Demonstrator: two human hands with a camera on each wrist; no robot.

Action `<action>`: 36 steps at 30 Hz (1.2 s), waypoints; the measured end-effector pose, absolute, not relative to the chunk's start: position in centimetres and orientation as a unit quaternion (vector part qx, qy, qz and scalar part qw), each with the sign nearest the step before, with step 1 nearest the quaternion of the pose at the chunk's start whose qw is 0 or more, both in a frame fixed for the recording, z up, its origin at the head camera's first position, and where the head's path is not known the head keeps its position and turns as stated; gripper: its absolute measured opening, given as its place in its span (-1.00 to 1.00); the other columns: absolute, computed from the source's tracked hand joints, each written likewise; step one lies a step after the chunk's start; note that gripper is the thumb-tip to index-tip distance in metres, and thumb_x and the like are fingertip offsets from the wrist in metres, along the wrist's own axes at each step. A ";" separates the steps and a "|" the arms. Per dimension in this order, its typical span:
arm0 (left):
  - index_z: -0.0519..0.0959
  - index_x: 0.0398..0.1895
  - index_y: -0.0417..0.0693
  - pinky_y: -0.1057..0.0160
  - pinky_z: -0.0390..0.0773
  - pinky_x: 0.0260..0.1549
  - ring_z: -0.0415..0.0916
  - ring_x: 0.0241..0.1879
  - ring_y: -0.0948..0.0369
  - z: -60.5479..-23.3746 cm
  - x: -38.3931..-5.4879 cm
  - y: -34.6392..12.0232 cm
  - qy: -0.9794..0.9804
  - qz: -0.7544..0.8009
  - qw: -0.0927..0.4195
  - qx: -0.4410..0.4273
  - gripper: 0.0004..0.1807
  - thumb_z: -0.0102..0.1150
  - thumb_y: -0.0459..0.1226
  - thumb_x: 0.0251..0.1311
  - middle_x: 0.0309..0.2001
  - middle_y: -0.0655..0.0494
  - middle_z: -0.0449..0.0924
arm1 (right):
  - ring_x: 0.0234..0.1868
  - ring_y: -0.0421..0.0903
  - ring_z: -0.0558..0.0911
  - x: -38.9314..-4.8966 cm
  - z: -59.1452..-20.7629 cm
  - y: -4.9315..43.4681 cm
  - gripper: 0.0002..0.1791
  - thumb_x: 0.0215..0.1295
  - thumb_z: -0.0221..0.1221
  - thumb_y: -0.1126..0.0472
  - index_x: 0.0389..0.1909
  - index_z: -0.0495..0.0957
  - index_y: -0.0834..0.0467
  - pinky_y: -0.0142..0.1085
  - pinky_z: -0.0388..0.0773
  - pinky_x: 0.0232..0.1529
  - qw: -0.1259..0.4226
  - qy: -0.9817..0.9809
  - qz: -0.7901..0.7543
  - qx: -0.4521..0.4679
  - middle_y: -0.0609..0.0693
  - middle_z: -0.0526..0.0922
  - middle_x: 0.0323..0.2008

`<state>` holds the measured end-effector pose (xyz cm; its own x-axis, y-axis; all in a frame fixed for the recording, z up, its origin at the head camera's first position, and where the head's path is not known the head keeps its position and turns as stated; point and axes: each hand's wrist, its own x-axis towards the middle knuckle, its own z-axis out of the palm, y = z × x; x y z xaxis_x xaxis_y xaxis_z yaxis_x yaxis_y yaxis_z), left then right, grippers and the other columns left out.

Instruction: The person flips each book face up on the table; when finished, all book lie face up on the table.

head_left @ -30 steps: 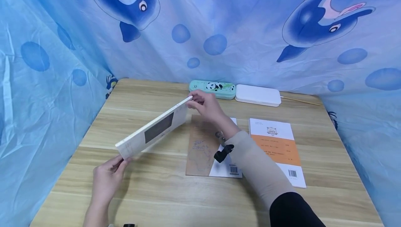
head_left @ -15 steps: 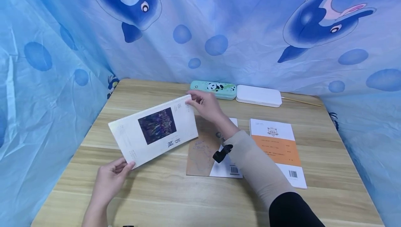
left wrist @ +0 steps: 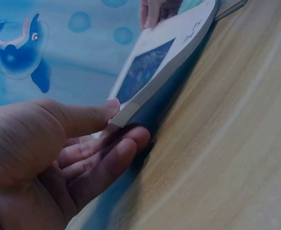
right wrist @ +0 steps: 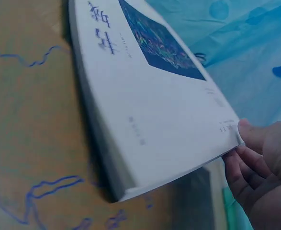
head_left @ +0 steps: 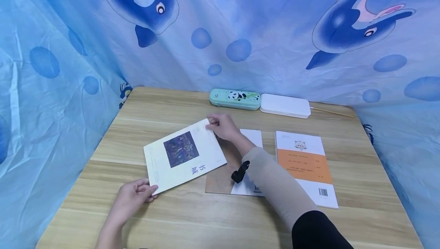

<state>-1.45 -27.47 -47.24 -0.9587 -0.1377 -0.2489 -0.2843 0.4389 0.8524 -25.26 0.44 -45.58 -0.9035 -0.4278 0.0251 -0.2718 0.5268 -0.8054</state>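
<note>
A white book (head_left: 209,149) with a dark picture on its cover is held tilted above the table, its cover facing up. My left hand (head_left: 132,199) pinches its near left corner, thumb on the cover and fingers beneath, as the left wrist view shows. At the far right corner, my right hand (head_left: 224,126) pinches it between thumb and fingers. The book's right end overlaps a brown-and-white book (head_left: 220,182) lying on the table, partly hidden by the book and my right forearm. In the right wrist view, blue line drawings show on the brown cover (right wrist: 30,120).
To the right lies a white book with an orange band (head_left: 304,165). At the back edge are a green panda pencil case (head_left: 235,99), a white case (head_left: 285,105) and a thin wooden stick (head_left: 332,112). A blue dolphin-print curtain (head_left: 275,23) surrounds the wooden table (head_left: 192,226).
The book has turned from nearly edge-on to cover-up and come lower and rightward. My left hand has moved right with it; my right hand has lowered slightly toward me.
</note>
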 end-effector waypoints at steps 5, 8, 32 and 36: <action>0.58 0.07 -0.49 0.36 0.66 -0.42 0.69 -0.46 0.21 -47.0 -2.2 -27.5 0.872 0.462 0.079 -0.142 -0.58 0.31 -0.30 0.30 -0.42 -0.01 0.76 | -0.05 -0.10 0.65 -25.1 -46.5 1.2 -0.48 0.36 0.33 0.18 0.30 0.52 0.20 -0.30 0.63 0.00 0.105 0.887 -0.407 -0.191 0.05 0.71 0.00; 0.57 0.08 -0.49 0.33 0.66 -0.47 0.69 -0.47 0.19 -46.6 -2.6 -27.5 0.879 0.443 0.086 -0.153 -0.52 0.35 -0.24 0.28 -0.43 -0.01 0.75 | -0.05 -0.13 0.65 -25.0 -46.9 1.6 -0.50 0.34 0.35 0.15 0.26 0.55 0.17 -0.30 0.62 0.01 0.108 0.896 -0.384 -0.196 0.00 0.69 -0.01; 0.52 0.24 -0.37 -0.25 0.45 0.18 0.44 0.22 -0.28 -46.0 -10.4 -27.9 0.935 0.353 -0.034 -0.008 -0.40 0.30 -0.07 0.34 0.19 -0.37 0.52 | -0.40 -0.19 0.56 -20.1 -48.4 6.4 -0.23 0.05 0.55 0.02 0.30 0.53 0.13 -0.37 0.55 -0.37 0.173 0.860 -0.387 -0.284 -0.09 0.60 -0.35; 0.46 0.28 -0.40 -0.31 0.29 0.28 0.30 0.31 -0.33 -46.2 -11.5 -27.9 0.947 0.319 -0.027 0.005 -0.36 0.29 -0.09 0.35 0.30 -0.41 0.39 | -0.43 -0.21 0.54 -19.5 -48.3 6.9 -0.11 -0.12 0.62 0.00 0.29 0.51 0.15 -0.38 0.54 -0.41 0.189 0.852 -0.378 -0.310 -0.09 0.57 -0.31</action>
<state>-11.53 -27.94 -46.22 -0.9984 -0.0082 0.0551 0.0268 0.7959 0.6048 -19.46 6.90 -48.32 -0.7365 -0.6708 -0.0867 -0.3853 0.5214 -0.7614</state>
